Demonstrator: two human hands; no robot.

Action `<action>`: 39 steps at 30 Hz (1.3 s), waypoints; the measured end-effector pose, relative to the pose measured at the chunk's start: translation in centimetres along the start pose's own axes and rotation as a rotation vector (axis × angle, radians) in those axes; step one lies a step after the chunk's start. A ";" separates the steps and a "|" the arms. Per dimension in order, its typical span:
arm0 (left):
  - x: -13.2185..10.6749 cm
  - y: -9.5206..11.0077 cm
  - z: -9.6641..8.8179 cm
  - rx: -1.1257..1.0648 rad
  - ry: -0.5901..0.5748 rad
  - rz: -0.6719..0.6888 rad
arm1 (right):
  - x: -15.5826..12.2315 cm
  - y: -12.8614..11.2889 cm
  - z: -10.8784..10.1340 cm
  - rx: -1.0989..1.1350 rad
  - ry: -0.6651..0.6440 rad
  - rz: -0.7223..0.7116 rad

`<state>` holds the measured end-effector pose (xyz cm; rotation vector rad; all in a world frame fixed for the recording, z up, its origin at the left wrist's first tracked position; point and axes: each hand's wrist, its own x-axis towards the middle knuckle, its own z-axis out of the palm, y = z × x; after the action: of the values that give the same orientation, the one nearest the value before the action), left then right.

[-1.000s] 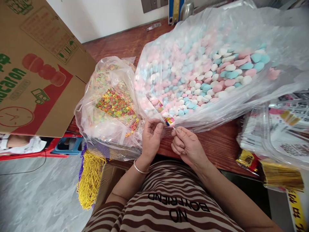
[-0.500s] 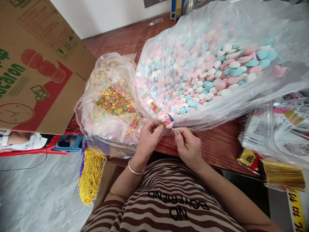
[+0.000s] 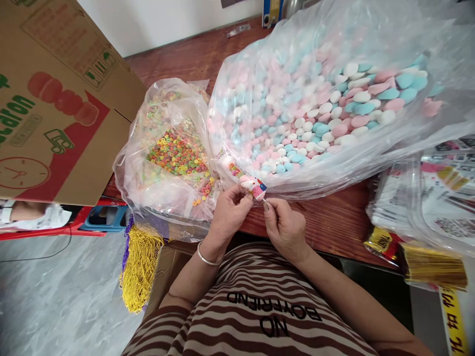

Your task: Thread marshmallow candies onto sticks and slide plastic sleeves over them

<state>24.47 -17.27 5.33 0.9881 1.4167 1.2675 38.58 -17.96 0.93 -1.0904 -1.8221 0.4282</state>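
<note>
My left hand [image 3: 230,212] pinches a small candy packet [image 3: 243,178] with a pink-and-white cartoon figure at its near end. My right hand [image 3: 284,225] is closed in a pinch at the packet's lower tip, seemingly on a thin stick or tie that I cannot make out clearly. Both hands meet at the front edge of the wooden table [image 3: 334,217]. Just behind them lies a big clear bag of pink, blue and white candies [image 3: 326,109]. To its left sits a smaller clear bag of colourful ring candies [image 3: 178,153].
A cardboard box [image 3: 55,99] leans at the left. Gold and purple bead strands [image 3: 139,269] hang off the table's edge. Printed clear packets [image 3: 438,198] and a bundle of gold twist ties [image 3: 432,267] lie at the right. Grey floor shows at lower left.
The packet has been drawn a little out toward me and turned, so the cartoon figure shows more. My hands have closed in on each other at its tip.
</note>
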 end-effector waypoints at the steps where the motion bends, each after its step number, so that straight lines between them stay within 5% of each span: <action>1: -0.2 -0.1 0.0 0.020 -0.003 0.002 | 0.0 -0.1 0.0 0.007 0.001 0.008; 6: -0.3 -0.4 -0.6 -0.018 -0.047 -0.022 | 0.1 -0.2 -0.5 0.135 -0.076 0.161; 13: 2.3 1.6 -1.3 -0.659 0.060 -0.015 | 0.8 -0.9 -1.3 0.547 -0.304 0.387; 18: 3.9 2.7 -0.9 -0.867 0.203 -0.016 | 0.6 -1.0 -1.2 0.344 -0.321 0.197; 24: 3.8 2.3 0.7 -0.938 0.220 -0.150 | -0.4 -0.5 -0.9 -0.122 -0.193 -0.144; 33: 3.1 1.2 1.9 -0.991 0.150 -0.162 | 0.2 -1.2 0.2 -0.155 -0.143 -0.170; 39: 1.5 -1.2 1.9 -0.693 0.118 -0.062 | 1.1 -0.3 0.2 -0.178 -0.085 -0.101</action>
<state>26.07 -15.53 3.95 0.3989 0.9589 1.6275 38.08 -17.22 1.61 -1.1082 -2.0111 0.2598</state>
